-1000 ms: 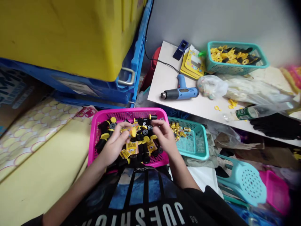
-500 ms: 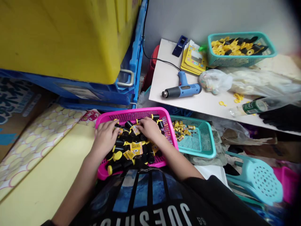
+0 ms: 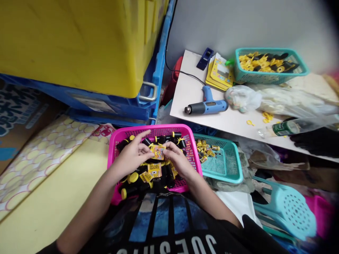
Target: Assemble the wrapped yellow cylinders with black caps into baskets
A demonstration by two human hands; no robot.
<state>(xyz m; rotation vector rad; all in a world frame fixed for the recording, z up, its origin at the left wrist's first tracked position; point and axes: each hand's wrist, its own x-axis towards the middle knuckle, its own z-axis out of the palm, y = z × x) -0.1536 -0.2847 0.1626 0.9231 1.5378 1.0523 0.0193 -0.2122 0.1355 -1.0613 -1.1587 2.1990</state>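
Observation:
A small yellow printed label (image 3: 158,152), perhaps a flat sleeve, is held up over the pink basket (image 3: 155,127). My right hand (image 3: 178,159) pinches its right edge between thumb and fingers. At its left edge are the thumb and curled fingers of my left hand (image 3: 134,155), with the index finger stretched away. Black cylinders with yellow caps (image 3: 134,177) fill the basket beneath both hands. Among them lie more yellow labels (image 3: 154,170).
A teal basket (image 3: 233,169) with small yellow-wrapped pieces stands to the right. On the white table (image 3: 177,102) are a blue heat gun (image 3: 208,106), yellow cards (image 3: 220,74) and another teal basket (image 3: 270,78) of yellow and black parts. Blue and yellow crates (image 3: 106,53) rise at the left.
Both hands have lifted off the pile of cylinders. They now hold a yellow label between them, and the left hand has moved right toward it.

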